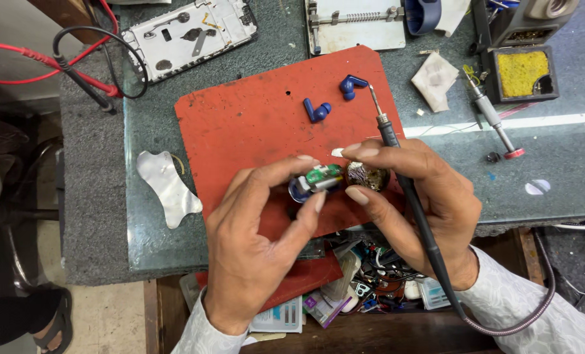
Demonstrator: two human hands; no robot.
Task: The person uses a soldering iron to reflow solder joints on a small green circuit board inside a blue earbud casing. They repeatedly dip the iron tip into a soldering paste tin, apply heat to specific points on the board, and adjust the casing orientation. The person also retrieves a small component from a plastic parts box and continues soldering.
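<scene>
Over the red mat's [253, 124] near edge, left hand [256, 229] pinches a tiny earbud board [317, 179] w/ thumb & forefinger. Right hand [413, 196] pinches its round shell [367, 176], soldering iron [397, 157] tucked alongside. Looks light, fragile; best held by edges.

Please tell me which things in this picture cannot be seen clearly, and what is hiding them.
All in the head view:
- Small blue part with a green circuit board: the left hand fingertips cover its ends; detail too small.
- Round dark piece: right hand fingers hide most of it.
- Soldering iron: its handle disappears behind the right hand.
- Open drawer: contents jumbled, partly under both hands.
- Metal clamp plate: cut off by the top edge.
</scene>
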